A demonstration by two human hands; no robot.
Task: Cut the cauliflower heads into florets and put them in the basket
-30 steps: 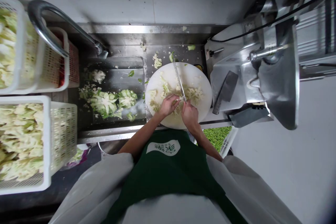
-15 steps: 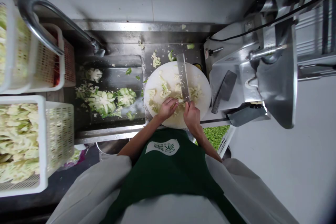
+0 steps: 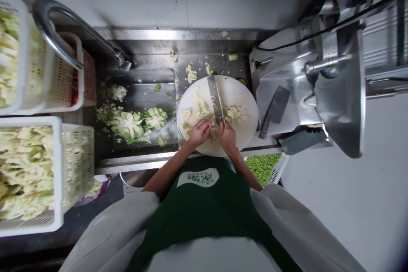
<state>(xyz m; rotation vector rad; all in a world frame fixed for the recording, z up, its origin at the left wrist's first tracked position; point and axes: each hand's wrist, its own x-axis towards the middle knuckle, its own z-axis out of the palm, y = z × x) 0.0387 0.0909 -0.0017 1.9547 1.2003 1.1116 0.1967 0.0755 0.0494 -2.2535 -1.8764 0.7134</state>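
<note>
A round white cutting board (image 3: 242, 93) lies on the steel counter, strewn with chopped cauliflower (image 3: 236, 114). My right hand (image 3: 227, 136) is closed round the handle of a cleaver (image 3: 215, 98), whose blade points away from me across the board. My left hand (image 3: 201, 131) sits just left of the blade with fingers curled onto a piece of cauliflower at the board's near edge. The two hands almost touch.
A steel sink (image 3: 140, 106) left of the board holds cauliflower heads (image 3: 127, 124) under a curved faucet (image 3: 57, 38). White baskets (image 3: 73, 165) of cut cauliflower stand at far left. A slicing machine (image 3: 318, 80) and a second cleaver (image 3: 273, 110) sit on the right; a tray of chopped greens (image 3: 263, 165) lies below.
The cleaver blade tilted from edge-on to flat-on and then shifted slightly left. My right hand moved a little left, closer to my left hand. The left hand stayed put.
</note>
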